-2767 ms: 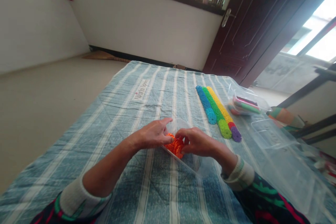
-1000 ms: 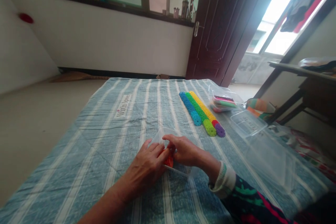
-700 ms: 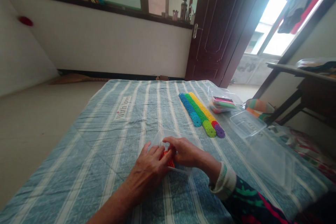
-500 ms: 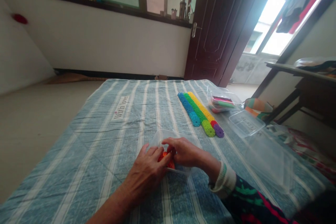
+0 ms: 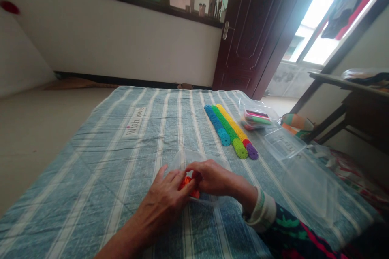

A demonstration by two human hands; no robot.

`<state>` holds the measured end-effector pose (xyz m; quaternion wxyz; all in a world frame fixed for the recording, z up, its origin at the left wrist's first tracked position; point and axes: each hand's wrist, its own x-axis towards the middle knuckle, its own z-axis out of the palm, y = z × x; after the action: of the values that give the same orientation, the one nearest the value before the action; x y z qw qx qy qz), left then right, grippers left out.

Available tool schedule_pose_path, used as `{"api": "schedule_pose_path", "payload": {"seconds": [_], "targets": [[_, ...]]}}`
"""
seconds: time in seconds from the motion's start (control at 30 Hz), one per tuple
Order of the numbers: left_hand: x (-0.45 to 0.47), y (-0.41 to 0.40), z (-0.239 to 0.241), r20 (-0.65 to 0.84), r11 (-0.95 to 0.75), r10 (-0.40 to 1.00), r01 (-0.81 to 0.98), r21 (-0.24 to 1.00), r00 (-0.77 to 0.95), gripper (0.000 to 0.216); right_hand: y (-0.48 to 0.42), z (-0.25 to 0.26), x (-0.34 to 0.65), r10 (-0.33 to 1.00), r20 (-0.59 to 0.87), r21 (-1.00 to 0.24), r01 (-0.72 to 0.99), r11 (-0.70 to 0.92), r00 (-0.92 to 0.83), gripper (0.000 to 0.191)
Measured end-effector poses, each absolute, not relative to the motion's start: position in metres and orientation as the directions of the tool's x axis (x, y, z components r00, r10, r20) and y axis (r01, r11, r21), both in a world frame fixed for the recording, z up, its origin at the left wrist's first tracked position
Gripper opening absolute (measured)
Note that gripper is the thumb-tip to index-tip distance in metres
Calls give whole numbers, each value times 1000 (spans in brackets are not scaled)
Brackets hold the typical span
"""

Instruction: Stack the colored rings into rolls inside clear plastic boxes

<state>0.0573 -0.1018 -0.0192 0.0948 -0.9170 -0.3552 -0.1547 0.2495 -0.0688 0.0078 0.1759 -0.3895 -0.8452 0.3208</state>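
In the head view a clear plastic box [image 5: 187, 154] sits on the striped cloth in front of me, with both hands in it. My left hand [image 5: 169, 195] is closed around a bunch of orange round pieces [image 5: 194, 193], which look crocheted, thumb on the near side. From the right, my right hand [image 5: 213, 178] bends its fingers down against the same orange pieces; its fingertips are partly hidden. Beyond the box lie overlapping rows of round pieces: a blue row [image 5: 216, 123], a green row [image 5: 228, 127] and a yellow row [image 5: 232, 121] ending in red and purple.
A clear box with colourful contents [image 5: 257, 117] stands at the far right of the cloth [image 5: 100, 149]. Nearer are a clear lid [image 5: 285, 143] and another transparent container [image 5: 313, 188]. A dark shelf [image 5: 349, 85] stands to the right, and a brown door [image 5: 243, 28] behind.
The view has shifted slightly. Both hands stay at the box, and the orange pieces between them have turned a little, showing more of a flat face.
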Motion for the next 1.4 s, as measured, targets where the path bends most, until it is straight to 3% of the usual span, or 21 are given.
{"api": "schedule_pose_path", "payload": {"seconds": [0.4, 0.57, 1.13, 1.3, 1.4], "targets": [[55, -102, -18, 435, -760, 566, 648, -56, 701, 33, -71, 16, 254, 709, 41, -707, 481, 518, -704, 33], [53, -100, -18, 409, -771, 573, 637, -25, 710, 29, -72, 11, 249, 731, 63, -649, 529, 548, -680, 26], [49, -94, -27, 433, -763, 544, 638, -102, 719, 27, -76, 18, 251, 704, 98, -545, 554, 630, -704, 17], [50, -94, -27, 443, -759, 555, 646, -78, 704, 25, -77, 23, 258, 690, 134, -562, 519, 644, -711, 25], [50, -95, -26, 435, -763, 566, 645, -45, 700, 26, -73, 26, 270, 760, 184, -595, 545, 591, -623, 37]]}}
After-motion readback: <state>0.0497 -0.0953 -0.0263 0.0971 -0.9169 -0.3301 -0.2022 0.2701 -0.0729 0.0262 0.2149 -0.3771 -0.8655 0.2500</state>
